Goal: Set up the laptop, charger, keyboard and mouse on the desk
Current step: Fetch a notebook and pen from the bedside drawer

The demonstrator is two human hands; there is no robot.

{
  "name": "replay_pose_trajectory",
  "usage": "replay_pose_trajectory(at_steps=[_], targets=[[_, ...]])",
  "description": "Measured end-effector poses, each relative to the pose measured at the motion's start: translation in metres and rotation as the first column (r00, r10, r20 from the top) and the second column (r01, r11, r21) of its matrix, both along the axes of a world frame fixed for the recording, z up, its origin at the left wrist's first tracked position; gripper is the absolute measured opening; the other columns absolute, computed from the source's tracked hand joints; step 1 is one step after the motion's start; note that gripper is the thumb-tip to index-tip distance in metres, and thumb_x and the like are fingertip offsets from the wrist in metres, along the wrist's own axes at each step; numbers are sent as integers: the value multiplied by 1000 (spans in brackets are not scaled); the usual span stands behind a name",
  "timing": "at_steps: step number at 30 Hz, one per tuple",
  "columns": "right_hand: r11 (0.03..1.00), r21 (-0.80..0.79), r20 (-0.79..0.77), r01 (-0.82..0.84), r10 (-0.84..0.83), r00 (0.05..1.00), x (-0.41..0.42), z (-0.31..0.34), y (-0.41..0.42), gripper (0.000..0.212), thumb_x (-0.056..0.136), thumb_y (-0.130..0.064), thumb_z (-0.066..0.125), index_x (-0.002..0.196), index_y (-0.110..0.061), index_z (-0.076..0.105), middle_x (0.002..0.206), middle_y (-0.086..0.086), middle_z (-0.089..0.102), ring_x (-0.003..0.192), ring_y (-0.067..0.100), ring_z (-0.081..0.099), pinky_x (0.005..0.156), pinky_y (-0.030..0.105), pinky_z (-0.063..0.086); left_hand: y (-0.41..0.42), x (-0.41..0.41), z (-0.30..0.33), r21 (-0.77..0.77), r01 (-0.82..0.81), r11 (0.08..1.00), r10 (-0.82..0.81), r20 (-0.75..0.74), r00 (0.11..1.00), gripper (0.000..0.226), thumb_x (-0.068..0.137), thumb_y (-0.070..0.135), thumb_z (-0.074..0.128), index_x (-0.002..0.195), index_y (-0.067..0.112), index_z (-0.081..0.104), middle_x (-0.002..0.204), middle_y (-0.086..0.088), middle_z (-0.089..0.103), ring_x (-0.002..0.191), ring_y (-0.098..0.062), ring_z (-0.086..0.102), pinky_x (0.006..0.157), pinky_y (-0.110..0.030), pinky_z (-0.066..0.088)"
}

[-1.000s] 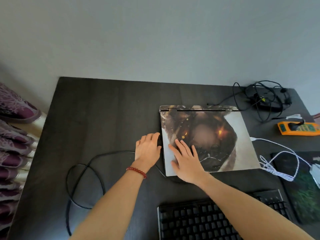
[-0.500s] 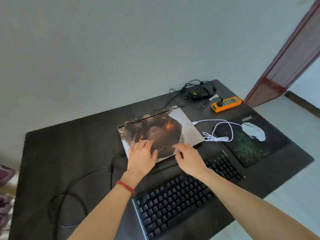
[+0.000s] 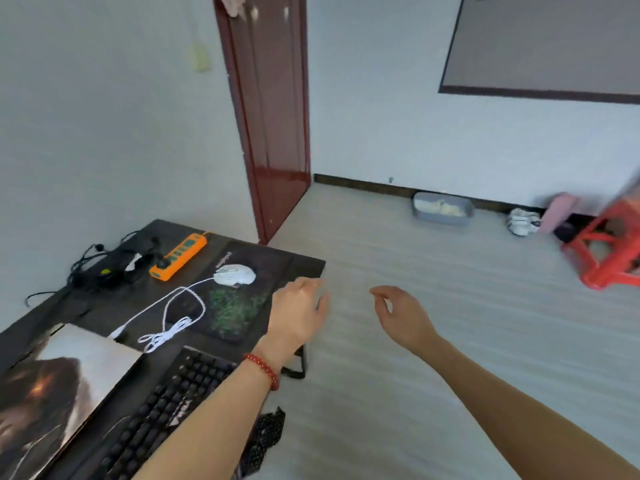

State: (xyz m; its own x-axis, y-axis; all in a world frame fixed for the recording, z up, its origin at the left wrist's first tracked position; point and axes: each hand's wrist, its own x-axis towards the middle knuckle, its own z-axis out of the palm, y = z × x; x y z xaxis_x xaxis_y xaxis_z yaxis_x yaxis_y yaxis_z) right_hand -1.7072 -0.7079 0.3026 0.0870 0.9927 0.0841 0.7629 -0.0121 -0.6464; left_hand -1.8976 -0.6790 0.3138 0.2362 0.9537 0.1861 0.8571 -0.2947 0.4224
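The closed laptop (image 3: 65,379) with a picture on its lid lies at the lower left of the dark desk (image 3: 304,263). A black keyboard (image 3: 162,410) sits beside it, partly under my left forearm. The white mouse (image 3: 234,274) rests on a dark mouse pad (image 3: 263,268), its white cable (image 3: 173,320) looped toward the laptop. The black charger and its cables (image 3: 110,268) lie at the back. My left hand (image 3: 298,313) hovers over the desk's right edge, fingers loosely curled, empty. My right hand (image 3: 401,317) hangs over the floor, loosely curled, empty.
An orange power strip (image 3: 180,256) lies near the charger. A dark red door (image 3: 273,112) stands behind the desk. On the floor are a grey tray (image 3: 441,208), white shoes (image 3: 521,221) and a red stool (image 3: 606,251).
Both hands have left the laptop lid and moved right, off toward the desk's edge. The view has swung right toward the door and floor.
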Motion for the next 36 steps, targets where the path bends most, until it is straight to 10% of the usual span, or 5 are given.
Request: replay_pose_trajectory(at_steps=[16,36], targets=[[805,42,-176,591,-577,798,558,32,-29,27,93,-14,44,114,-14,61,118,4,63,110,17,56,88,23,40,77,602,37,24,545,838,-545,87,834,34,93,28,44,123,15,53,125,-7,58,113,-24,54,96,-39,43],[352,-34,-106,936,-932,346,1146,23,33,27,93,-17,45,116,-15,60,109,8,68,102,25,61,87,29,43,185,1283,20,-52,921,387,-912,124,390,33,91,25,49,119,11,55,119,-9,60,110,-27,55,90,-41,46]])
